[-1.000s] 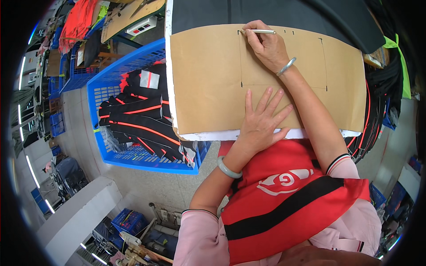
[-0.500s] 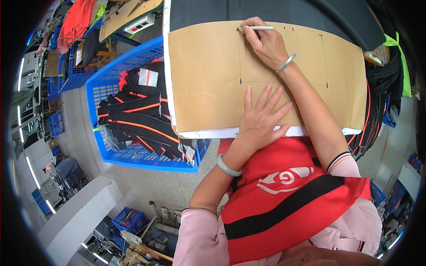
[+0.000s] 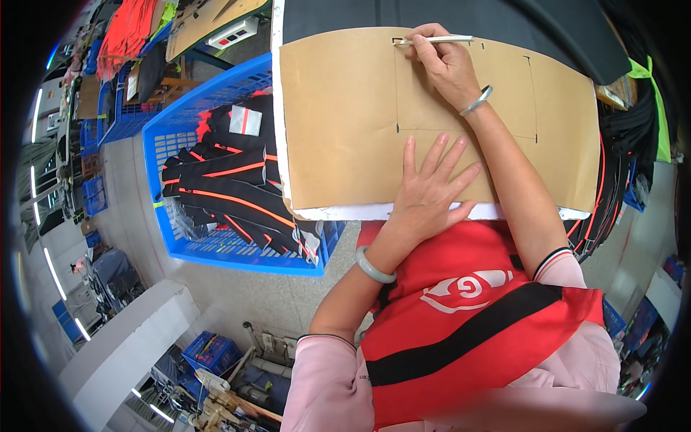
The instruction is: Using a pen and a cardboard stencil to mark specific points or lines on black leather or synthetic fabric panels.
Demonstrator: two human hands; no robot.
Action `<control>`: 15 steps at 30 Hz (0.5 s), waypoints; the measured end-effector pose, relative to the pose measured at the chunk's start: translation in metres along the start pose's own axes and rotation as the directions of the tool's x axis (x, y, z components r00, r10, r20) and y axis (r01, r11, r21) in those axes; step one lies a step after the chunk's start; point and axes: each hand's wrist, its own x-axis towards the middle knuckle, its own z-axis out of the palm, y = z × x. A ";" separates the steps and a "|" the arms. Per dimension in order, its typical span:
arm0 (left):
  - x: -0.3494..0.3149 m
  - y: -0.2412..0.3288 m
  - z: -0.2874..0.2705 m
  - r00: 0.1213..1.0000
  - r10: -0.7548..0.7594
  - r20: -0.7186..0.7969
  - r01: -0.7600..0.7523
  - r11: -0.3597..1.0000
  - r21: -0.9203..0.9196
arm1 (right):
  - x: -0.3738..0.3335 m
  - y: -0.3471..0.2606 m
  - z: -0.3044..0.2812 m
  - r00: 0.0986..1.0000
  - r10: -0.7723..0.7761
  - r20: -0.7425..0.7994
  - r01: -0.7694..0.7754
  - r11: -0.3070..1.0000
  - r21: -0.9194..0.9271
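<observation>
A large sheet of brown card [image 3: 331, 122] with a curved far edge lies on the table. On it is a thin drawn outline with short dark marks at its corners. My right hand [image 3: 450, 72] pinches a slim white pen [image 3: 453, 38], its tip at the outline's far left corner, by a small dark angled mark. My left hand [image 3: 432, 183] lies flat with spread fingers on the card's near part, just below the outline's near line. It holds nothing.
Dark sheet material [image 3: 331, 16] lies beyond the card. A blue plastic basket [image 3: 162, 216] holding black garments [image 3: 230, 194] with orange stripes stands against the table's left side. More dark garments [image 3: 626, 144] hang at the right. A power strip [image 3: 234, 33] sits on another table at far left.
The far left corner mark now shows a short stroke running right. My right hand and the pen have shifted slightly right along the far edge. My left hand stays flat on the card.
</observation>
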 end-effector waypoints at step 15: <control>0.002 -0.004 0.004 0.999 0.000 -0.050 0.000 1.000 0.004 | -0.056 -0.022 -0.020 0.967 0.119 0.224 -0.177 0.950 0.258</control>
